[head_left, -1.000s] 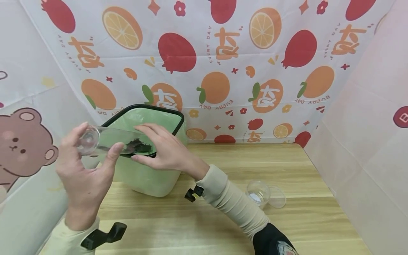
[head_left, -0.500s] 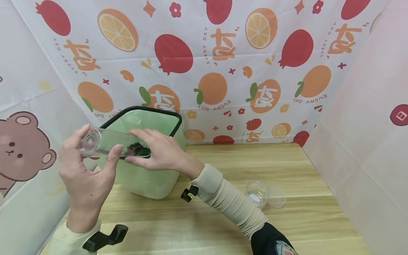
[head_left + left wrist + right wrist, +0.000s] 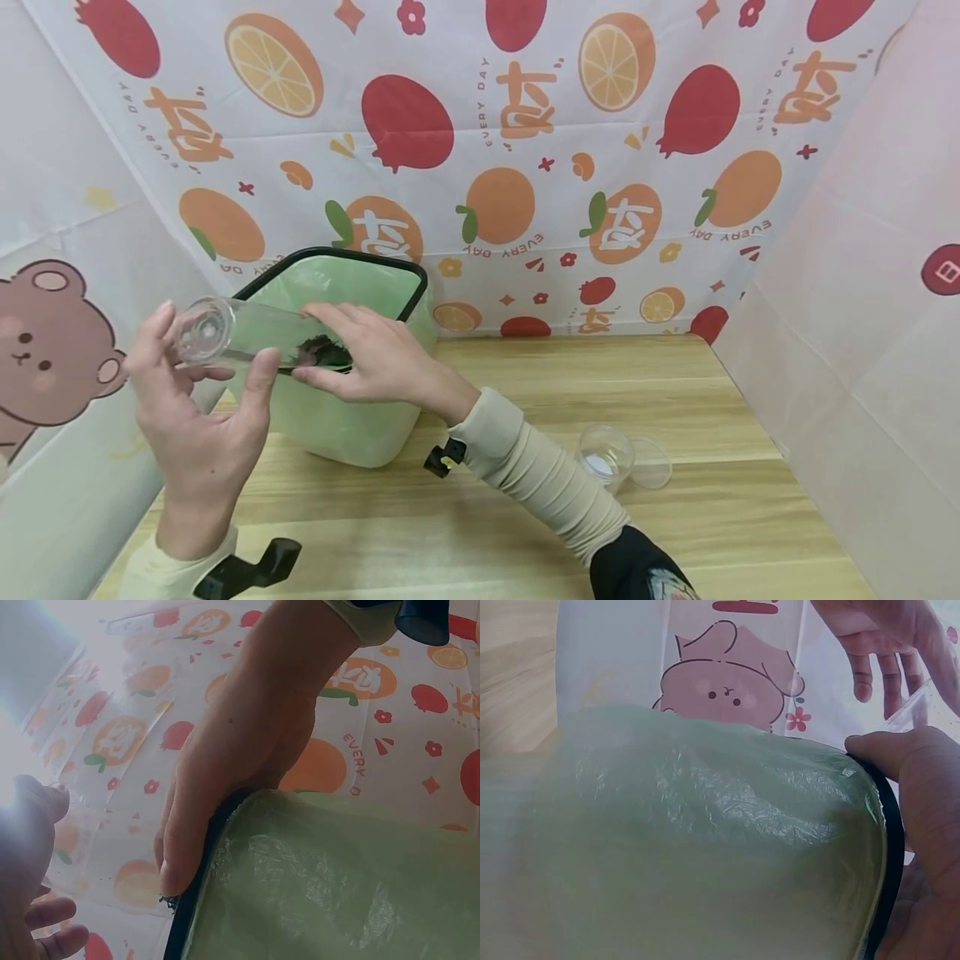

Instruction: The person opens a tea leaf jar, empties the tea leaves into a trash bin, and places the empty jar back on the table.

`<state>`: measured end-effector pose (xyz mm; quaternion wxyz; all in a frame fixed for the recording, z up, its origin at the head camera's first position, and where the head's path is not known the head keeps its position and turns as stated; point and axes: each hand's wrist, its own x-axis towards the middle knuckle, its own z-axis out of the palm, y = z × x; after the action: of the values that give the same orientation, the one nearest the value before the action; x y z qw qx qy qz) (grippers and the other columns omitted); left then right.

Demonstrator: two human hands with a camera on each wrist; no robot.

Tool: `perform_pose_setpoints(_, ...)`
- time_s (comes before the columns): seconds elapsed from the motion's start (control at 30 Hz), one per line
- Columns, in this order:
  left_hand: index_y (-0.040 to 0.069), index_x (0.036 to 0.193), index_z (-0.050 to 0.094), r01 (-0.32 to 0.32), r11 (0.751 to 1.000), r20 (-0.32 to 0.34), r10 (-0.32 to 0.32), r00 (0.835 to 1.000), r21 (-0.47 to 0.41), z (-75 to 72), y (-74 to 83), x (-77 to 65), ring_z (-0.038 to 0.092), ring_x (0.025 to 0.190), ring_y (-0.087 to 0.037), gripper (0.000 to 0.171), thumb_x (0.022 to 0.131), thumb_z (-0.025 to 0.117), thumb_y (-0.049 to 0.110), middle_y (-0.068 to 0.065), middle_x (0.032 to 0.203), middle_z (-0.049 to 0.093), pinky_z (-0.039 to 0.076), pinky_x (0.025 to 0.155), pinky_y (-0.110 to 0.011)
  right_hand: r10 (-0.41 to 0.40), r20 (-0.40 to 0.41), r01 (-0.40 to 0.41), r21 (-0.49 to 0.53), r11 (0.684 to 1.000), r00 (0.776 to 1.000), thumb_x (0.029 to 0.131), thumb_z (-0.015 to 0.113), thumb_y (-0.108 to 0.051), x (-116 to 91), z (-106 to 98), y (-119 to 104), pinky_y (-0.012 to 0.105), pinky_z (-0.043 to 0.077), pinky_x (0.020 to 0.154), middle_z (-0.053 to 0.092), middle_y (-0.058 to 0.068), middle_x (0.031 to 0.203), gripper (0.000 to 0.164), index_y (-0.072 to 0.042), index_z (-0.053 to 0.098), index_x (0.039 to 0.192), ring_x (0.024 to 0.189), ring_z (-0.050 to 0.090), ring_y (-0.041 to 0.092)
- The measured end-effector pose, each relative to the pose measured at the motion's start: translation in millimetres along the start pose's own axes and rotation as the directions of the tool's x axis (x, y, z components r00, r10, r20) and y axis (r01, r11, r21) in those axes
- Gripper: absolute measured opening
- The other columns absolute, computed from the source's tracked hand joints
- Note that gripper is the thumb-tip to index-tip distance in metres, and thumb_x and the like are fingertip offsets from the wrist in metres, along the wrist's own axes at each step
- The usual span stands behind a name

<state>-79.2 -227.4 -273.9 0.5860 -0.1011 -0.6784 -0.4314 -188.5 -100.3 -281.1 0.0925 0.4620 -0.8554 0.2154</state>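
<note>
A clear tall cup (image 3: 258, 329) lies tilted above the near left rim of a green-lined trash bin (image 3: 337, 429), its base toward the left. Dark leafy shreds (image 3: 322, 352) sit inside near its mouth end; a few dark bits (image 3: 168, 902) show below the right fingertips in the left wrist view. My right hand (image 3: 382, 358) grips the cup's mouth end between thumb and fingers, over the bin's rim. Around the base, my left hand (image 3: 202, 433) has its fingers and thumb spread apart; in the right wrist view the left fingers (image 3: 891, 682) hang loosely beside the cup.
A small clear container (image 3: 605, 457) stands on the wooden table (image 3: 465, 533) at the right, with a round clear lid (image 3: 651, 463) beside it. Behind the bin rises a fruit-printed cloth (image 3: 495, 108); a bear-printed sheet (image 3: 52, 333) stands at the left.
The left fingers have spread away from the cup's base, which they held before. The right hand has shifted slightly left with the cup, then stays still.
</note>
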Motion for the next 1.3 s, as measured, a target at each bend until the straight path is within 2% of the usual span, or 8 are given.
perform_pose_setpoints(0.13,-0.008,0.126,0.035,0.026,0.999,-0.003,-0.026,1.0,-0.037,-2.8,4.2,-3.7,0.055,0.086,-0.007,0.07,0.068,0.074,0.004,-0.018,0.115,0.056,0.041,0.069,-0.01,0.007,0.001,-0.007,-0.012,1.0,1.0,0.079,0.043,-0.066,0,1,-1,0.028,0.045,0.091,0.039,-0.015,0.137,0.07,-0.038,0.02,0.139,0.119,0.043,0.003)
perform_pose_setpoints(0.27,-0.009,0.127,0.034,0.035,0.997,0.006,-0.034,0.999,-0.064,-7.6,1.2,-8.8,0.056,0.087,-0.009,0.072,0.067,0.073,0.002,-0.019,0.113,0.057,0.042,0.069,-0.01,0.016,-0.003,-0.016,-0.016,1.0,1.0,0.079,0.043,-0.067,0,1,-1,0.028,0.046,0.088,0.04,-0.016,0.136,0.069,-0.04,0.02,0.138,0.117,0.044,0.002)
perform_pose_setpoints(0.47,-0.009,0.127,0.035,0.045,0.998,0.05,-0.043,0.998,-0.04,-16.4,-9.0,-19.0,0.058,0.089,-0.007,0.075,0.065,0.075,0.003,-0.018,0.117,0.053,0.042,0.071,-0.01,0.031,0.018,-0.031,-0.028,0.999,0.999,0.079,0.042,-0.067,1,0,-1,0.029,0.047,0.088,0.037,-0.017,0.138,0.07,-0.039,0.019,0.138,0.119,0.043,0.002)
perform_pose_setpoints(0.63,-0.008,0.128,0.036,0.052,0.999,0.09,-0.053,0.995,0.009,-23.6,-22.2,-34.9,0.058,0.09,-0.004,0.077,0.063,0.076,0.003,-0.018,0.117,0.054,0.042,0.073,-0.009,0.034,0.029,-0.033,-0.04,0.999,0.999,0.079,0.041,-0.068,2,1,-3,0.028,0.048,0.084,0.038,-0.018,0.137,0.07,-0.037,0.02,0.138,0.115,0.047,0.002)
perform_pose_setpoints(0.77,-0.006,0.13,0.036,0.08,0.996,0.125,-0.085,0.989,0.041,-29.8,-31.7,-49.2,0.057,0.093,-0.003,0.077,0.064,0.075,0.002,-0.021,0.117,0.053,0.041,0.074,-0.009,0.043,0.032,-0.042,-0.04,0.998,0.999,0.079,0.04,-0.069,3,0,-3,0.028,0.048,0.084,0.04,-0.019,0.135,0.07,-0.036,0.021,0.138,0.114,0.047,0.001)
perform_pose_setpoints(0.93,-0.001,0.132,0.038,0.143,0.984,0.17,-0.16,0.972,0.106,-36.3,-37.5,-64.9,0.056,0.095,-0.001,0.076,0.065,0.073,-0.003,-0.019,0.119,0.052,0.04,0.075,-0.009,0.06,0.04,-0.058,-0.035,0.998,0.997,0.079,0.039,-0.07,3,0,-3,0.025,0.048,0.083,0.043,-0.02,0.131,0.07,-0.036,0.022,0.137,0.114,0.048,-0.001)
perform_pose_setpoints(1.17,0.001,0.132,0.039,0.208,0.968,0.18,-0.232,0.956,0.141,-42.9,-42.9,-79.9,0.057,0.096,-0.001,0.074,0.066,0.071,-0.006,-0.016,0.119,0.052,0.04,0.075,-0.009,0.06,0.036,-0.059,-0.022,0.998,0.998,0.079,0.04,-0.07,5,0,-2,0.024,0.047,0.081,0.047,-0.019,0.126,0.069,-0.034,0.024,0.136,0.11,0.049,-0.003)
perform_pose_setpoints(1.3,0.002,0.132,0.038,0.232,0.961,0.177,-0.258,0.95,0.152,-44.9,-44.7,-84.5,0.057,0.096,-0.002,0.074,0.067,0.07,-0.007,-0.01,0.12,0.053,0.04,0.075,-0.009,0.061,0.031,-0.061,0.009,0.998,0.998,0.079,0.041,-0.068,5,-1,-2,0.023,0.047,0.082,0.05,-0.018,0.124,0.067,-0.033,0.026,0.134,0.109,0.05,-0.003)
